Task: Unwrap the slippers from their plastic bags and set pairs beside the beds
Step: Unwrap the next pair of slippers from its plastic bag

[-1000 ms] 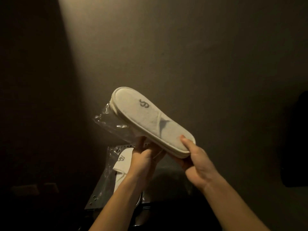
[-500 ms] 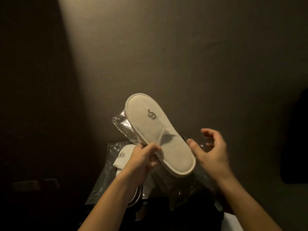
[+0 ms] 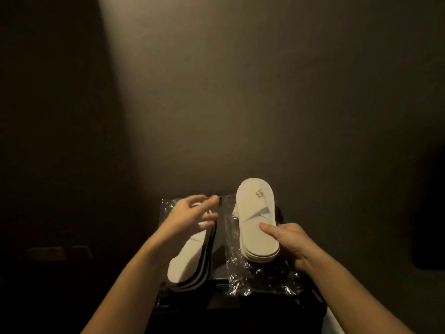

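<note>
While the right hand (image 3: 292, 242) grips the S-monogrammed slipper pair (image 3: 257, 220), the left hand (image 3: 192, 215) hovers spread.

The right hand (image 3: 292, 242) grips a stacked pair of white slippers (image 3: 256, 218), thumb pressed on top, above crinkled clear plastic (image 3: 262, 280) on a dark surface (image 3: 240, 314). The left hand (image 3: 192, 216), fingers spread, hovers over another bagged pair (image 3: 186, 259) just beside it.

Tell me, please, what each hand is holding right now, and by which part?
The right hand grips the unwrapped slipper pair at its heel end. The left hand hovers open over the bagged slippers, holding nothing.
</note>
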